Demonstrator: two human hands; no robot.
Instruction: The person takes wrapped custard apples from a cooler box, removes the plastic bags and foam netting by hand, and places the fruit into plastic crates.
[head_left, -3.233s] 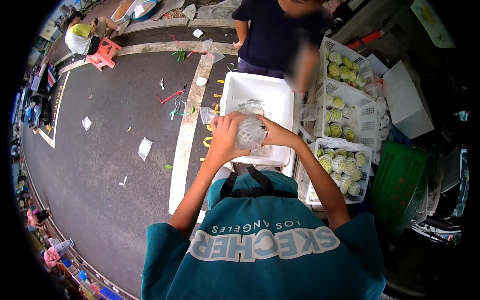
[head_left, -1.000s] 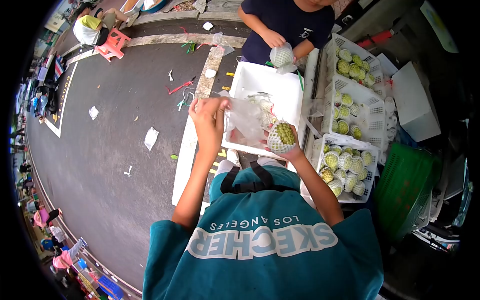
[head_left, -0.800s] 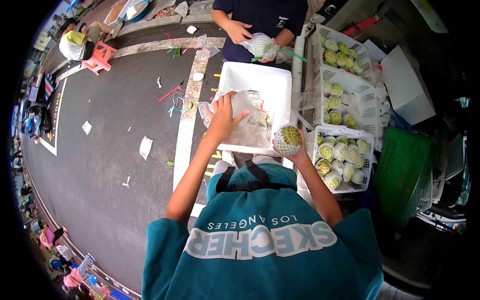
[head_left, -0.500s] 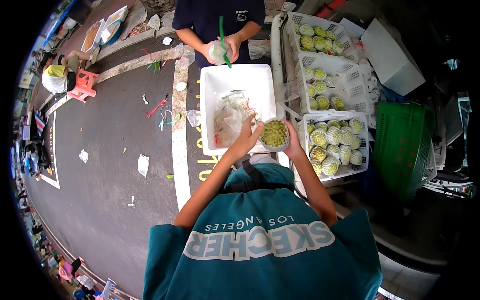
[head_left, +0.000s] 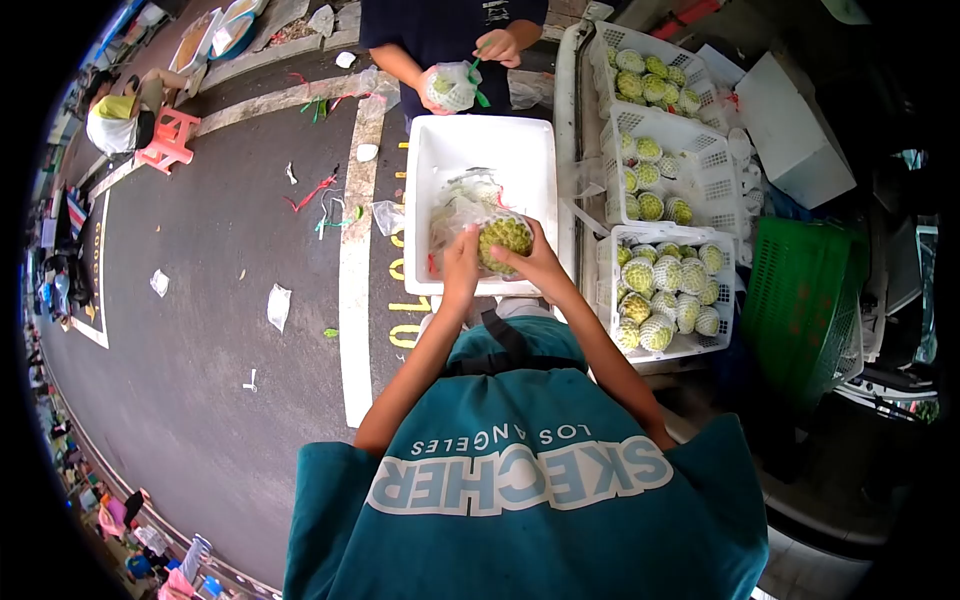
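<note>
A bumpy green custard apple (head_left: 506,238) is held between my two hands, over the near part of a white foam box (head_left: 480,145). My left hand (head_left: 462,265) presses against its left side. My right hand (head_left: 540,262) grips it from the right, with the thumb across its lower front. Part of a white foam net shows around its edge. Crumpled clear plastic bags (head_left: 448,222) lie in the box, just behind and left of the fruit.
Opposite, a person's hand (head_left: 437,92) holds a netted, bagged fruit (head_left: 452,87) with green tape on it. At right stand white crates (head_left: 668,352) of netted custard apples and a green crate (head_left: 800,300). Litter (head_left: 280,306) dots the pavement.
The custard apple has moved left, from the box's near right edge to above the bags. Both my hands now close around it. The other person's hand has pulled the green tape aside.
</note>
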